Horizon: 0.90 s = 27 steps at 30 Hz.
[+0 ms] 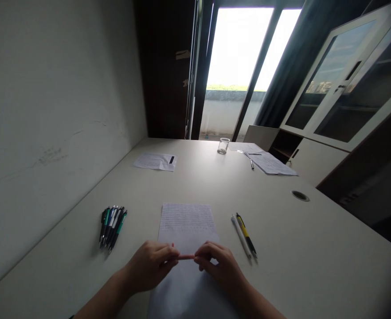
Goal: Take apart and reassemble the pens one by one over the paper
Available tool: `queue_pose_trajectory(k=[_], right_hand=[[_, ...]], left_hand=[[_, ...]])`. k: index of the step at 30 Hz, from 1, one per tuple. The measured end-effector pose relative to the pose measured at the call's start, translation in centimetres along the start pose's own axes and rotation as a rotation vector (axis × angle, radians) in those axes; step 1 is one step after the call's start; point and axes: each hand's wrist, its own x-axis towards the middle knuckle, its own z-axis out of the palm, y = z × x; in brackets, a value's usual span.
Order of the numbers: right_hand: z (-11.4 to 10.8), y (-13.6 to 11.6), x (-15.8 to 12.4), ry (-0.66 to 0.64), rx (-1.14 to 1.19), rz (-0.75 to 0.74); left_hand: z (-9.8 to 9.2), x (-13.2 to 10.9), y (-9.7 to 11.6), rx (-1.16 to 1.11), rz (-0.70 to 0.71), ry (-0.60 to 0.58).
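My left hand (157, 262) and my right hand (217, 261) hold a slim pink pen (186, 257) level between them, each pinching one end with thumb and fingers. Most of the pen is hidden by the fingers; only its middle shows clearly. Beneath it lies a long sheet of paper (187, 221) with rows of handwriting on its upper part and a blank lower part. To the right of the sheet, a white pen (241, 237) and a yellow and black pen (247, 235) lie side by side. Left of it is a bunch of several pens (113, 228) with black, green, blue and white barrels.
Farther back on the white table (195, 186) are a paper sheet (155, 161), a clear glass (223, 145) and a stack of papers (270, 163) with a pen (252, 164) beside it. A round cable hole (300, 196) is at right. A wall (59, 110) borders the left edge.
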Motion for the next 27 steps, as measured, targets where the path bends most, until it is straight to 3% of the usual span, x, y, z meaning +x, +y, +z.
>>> queue_pose_trajectory(k=[7, 27], right_hand=[[-0.2, 0.2, -0.1, 0.0, -0.105, -0.059], [-0.2, 1.1, -0.2, -0.002, -0.051, -0.042]], left_hand=[[0.0, -0.1, -0.2, 0.022, -0.01, -0.009], [-0.2, 0.7, 0.7, 0.068, 0.02, 0.03]])
